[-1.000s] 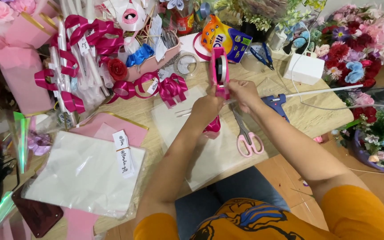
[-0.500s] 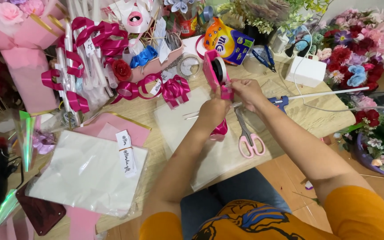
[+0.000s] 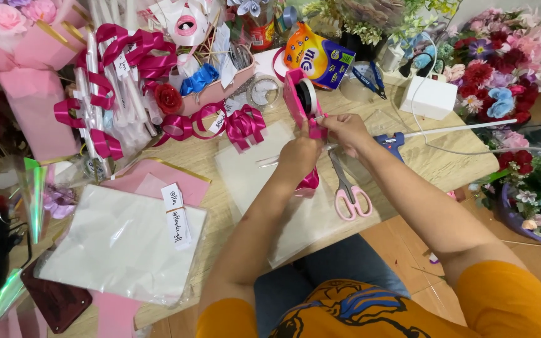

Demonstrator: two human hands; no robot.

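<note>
My left hand (image 3: 297, 156) is closed around a thin clear stick (image 3: 267, 163), and a pink ribbon piece (image 3: 312, 181) hangs under its palm. Its fingertips touch the lower end of a pink tape dispenser (image 3: 297, 100), which stands upright on the wooden table (image 3: 446, 166). My right hand (image 3: 345, 129) is just right of the dispenser and pinches the tape end at its cutter. Both hands meet above a clear plastic sheet (image 3: 252, 172).
Pink-handled scissors (image 3: 347, 188) lie right of my left hand, with a blue glue gun (image 3: 391, 143) beyond them. Magenta bows (image 3: 244, 124) and wrapped sticks (image 3: 111, 94) crowd the far left. A white sheet stack (image 3: 117, 244) lies near left. Artificial flowers (image 3: 502, 62) fill the right.
Both hands stay at the tape dispenser; the view has drifted slightly. Nothing was picked up or let go.
</note>
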